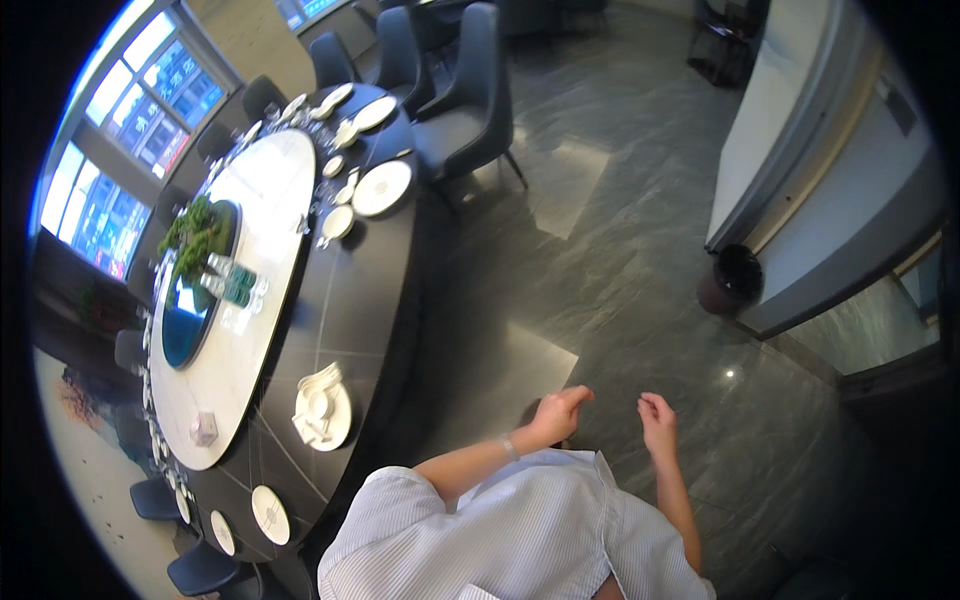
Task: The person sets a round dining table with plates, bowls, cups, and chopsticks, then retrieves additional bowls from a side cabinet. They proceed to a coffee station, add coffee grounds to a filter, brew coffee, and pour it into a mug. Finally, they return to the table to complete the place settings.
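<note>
Over the grey marble-look floor, my left hand (560, 413) is raised in front of my striped shirt, a band on its wrist, its fingers loosely bent and nothing visible in them. To its right is my right hand (658, 423), fingers loosely curled and also holding nothing visible. The hands do not touch each other or any object. Left of them, on a large round dark table (375, 300), a white plate (341, 420) bears a stacked bowl, a spoon and other small white tableware. Further along the table lie a large white plate (382, 188) and a small bowl (338, 223).
A pale turntable (259, 330) carries water bottles (229, 289), a miniature tree (191, 240) and a tissue box (202, 429). White plates (270, 514) lie at the near table edge. A grey chair (472, 112) is at the far side. A dark waste bin (731, 281) stands by the right wall.
</note>
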`<state>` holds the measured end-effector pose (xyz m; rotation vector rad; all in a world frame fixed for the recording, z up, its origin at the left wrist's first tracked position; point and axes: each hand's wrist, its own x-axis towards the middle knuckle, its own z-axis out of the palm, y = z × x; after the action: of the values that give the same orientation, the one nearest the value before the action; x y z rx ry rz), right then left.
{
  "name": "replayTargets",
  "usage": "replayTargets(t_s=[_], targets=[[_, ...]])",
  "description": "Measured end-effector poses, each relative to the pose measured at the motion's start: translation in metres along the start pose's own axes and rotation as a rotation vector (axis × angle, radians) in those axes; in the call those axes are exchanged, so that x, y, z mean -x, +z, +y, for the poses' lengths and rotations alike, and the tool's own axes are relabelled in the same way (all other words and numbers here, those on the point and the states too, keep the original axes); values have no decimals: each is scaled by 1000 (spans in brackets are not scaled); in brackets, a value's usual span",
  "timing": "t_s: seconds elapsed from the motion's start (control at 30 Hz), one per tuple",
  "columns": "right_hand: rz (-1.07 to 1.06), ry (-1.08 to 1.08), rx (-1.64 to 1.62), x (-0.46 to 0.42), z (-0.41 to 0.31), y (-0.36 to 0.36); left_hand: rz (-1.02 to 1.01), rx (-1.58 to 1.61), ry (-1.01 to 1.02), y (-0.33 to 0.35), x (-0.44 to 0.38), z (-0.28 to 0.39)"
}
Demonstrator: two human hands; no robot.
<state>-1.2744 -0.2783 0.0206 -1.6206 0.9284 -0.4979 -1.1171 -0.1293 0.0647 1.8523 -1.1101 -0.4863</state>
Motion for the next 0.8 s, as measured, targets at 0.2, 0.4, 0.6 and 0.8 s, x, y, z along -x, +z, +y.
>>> replayTargets(t_s=[0.2, 0.4, 0.6, 0.8], targets=[[201, 127, -137, -49, 98, -179, -296, -112, -202, 114, -92, 25], [456, 404, -313, -56, 197, -339, -290, -68, -51, 215, -201, 66], [318, 895, 29, -48, 288, -376, -101, -81, -315, 188, -180, 73], [-244, 681, 137, -96, 365, -384, 591, -141, -1002, 73, -22, -18]])
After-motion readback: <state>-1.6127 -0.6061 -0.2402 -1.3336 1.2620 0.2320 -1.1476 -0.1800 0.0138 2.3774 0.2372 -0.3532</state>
